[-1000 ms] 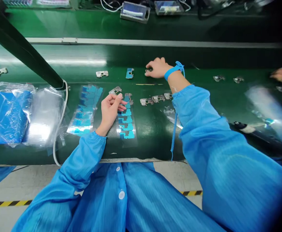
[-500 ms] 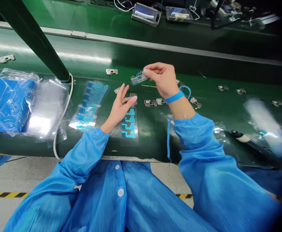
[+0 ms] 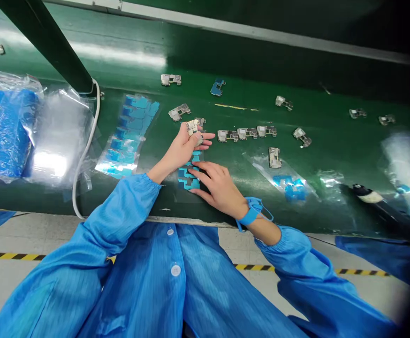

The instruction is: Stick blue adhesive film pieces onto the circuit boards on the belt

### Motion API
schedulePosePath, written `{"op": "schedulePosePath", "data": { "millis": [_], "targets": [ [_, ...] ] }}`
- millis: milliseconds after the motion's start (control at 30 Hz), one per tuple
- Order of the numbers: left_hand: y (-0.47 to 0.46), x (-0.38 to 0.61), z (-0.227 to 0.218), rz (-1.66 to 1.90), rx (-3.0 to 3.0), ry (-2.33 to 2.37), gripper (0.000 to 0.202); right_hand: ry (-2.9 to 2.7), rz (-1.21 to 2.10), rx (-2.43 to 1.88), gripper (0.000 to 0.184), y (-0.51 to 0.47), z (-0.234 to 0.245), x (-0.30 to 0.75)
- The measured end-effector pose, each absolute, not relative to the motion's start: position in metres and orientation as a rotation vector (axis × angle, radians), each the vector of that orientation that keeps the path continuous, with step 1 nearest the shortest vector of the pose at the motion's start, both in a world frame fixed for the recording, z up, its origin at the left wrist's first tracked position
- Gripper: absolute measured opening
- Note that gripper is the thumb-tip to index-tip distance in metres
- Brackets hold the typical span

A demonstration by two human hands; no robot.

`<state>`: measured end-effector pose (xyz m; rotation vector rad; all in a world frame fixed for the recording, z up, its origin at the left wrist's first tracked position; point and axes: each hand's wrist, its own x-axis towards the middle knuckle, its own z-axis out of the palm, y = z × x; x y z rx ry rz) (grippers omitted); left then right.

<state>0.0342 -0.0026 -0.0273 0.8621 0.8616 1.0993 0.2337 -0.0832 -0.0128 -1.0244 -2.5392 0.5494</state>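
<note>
Your left hand (image 3: 182,150) keeps its grip closed on a small metal bracket (image 3: 192,126); your right hand (image 3: 221,185) lies open on the blue sticker strip (image 3: 189,178); on the green desk (image 3: 247,206), one blue-covered bracket (image 3: 218,87) shows, while the row of bare brackets (image 3: 246,134) and many stickers remain.

On the green conveyor belt (image 3: 317,155) I can count about fourteen small metal parts (image 3: 226,135) and three clear films with blue stickers (image 3: 131,136). There are also two plastic bags (image 3: 4,131) and one blue wrist strap (image 3: 250,211).
</note>
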Motion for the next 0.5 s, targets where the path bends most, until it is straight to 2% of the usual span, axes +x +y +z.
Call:
{"op": "schedulePosePath", "data": {
  "millis": [33,267,400,500],
  "targets": [
    [-0.003,0.036,-0.029,1.060,0.875,0.867,0.008,-2.561,0.485,-1.038,0.048,-0.087,-0.017,0.234],
    [-0.006,0.039,-0.023,0.960,0.951,0.888,0.008,-2.538,0.301,-0.987,0.026,-0.073,-0.027,0.233],
    [-0.006,0.039,-0.021,0.939,0.946,0.890,0.015,-2.512,-0.066,-0.689,0.027,-0.075,-0.009,0.236],
    [-0.005,0.037,-0.020,0.938,0.875,0.839,0.023,-2.530,-0.148,-0.561,0.022,-0.088,0.017,0.236]
  ]
}}
